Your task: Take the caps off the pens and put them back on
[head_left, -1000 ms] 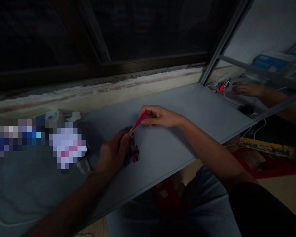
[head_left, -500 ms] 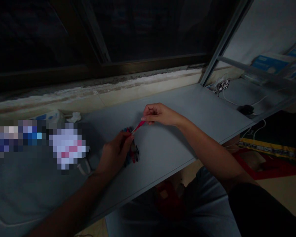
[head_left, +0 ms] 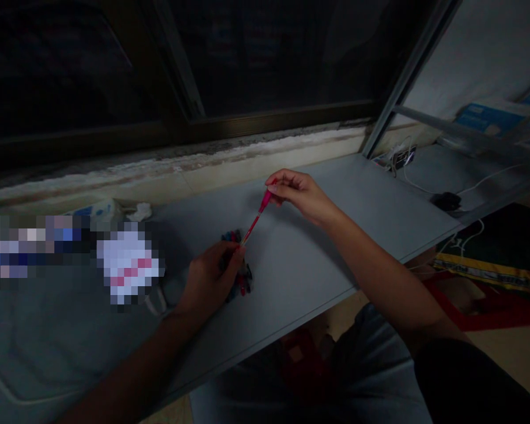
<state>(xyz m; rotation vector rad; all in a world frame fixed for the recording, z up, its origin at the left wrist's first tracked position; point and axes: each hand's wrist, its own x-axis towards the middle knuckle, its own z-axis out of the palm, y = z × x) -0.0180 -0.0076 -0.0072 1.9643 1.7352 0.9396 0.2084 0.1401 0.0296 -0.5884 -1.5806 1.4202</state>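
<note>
- Over the grey shelf (head_left: 335,247), my right hand (head_left: 301,197) pinches a red pen (head_left: 257,219) between thumb and fingers, close to the pen's upper end.
- Against the earlier frames, that hand sits higher and nearer the shelf's far edge, and the pen stands steeper, with more of its length showing.
- The pen's long axis slants across the shelf, upper end toward the window sill (head_left: 269,147), lower end down and left toward my other hand.
- My left hand (head_left: 209,284) rests curled just above the shelf's near edge, fingers at the pen's lower end. I can't tell whether it is gripping the pen or only touching it.
- Under that lower end, a heap of coloured pieces (head_left: 236,265) lies on the shelf, partly behind my left hand. It's too dark to tell what they are.
- Left of the heap, blurred items (head_left: 128,265) sit on the shelf, near my left hand.
- Right of my right hand, bare shelf runs to the end edge; a white cable (head_left: 428,188) lies past the shelf's far right corner, beyond a metal frame bar (head_left: 406,82).
</note>
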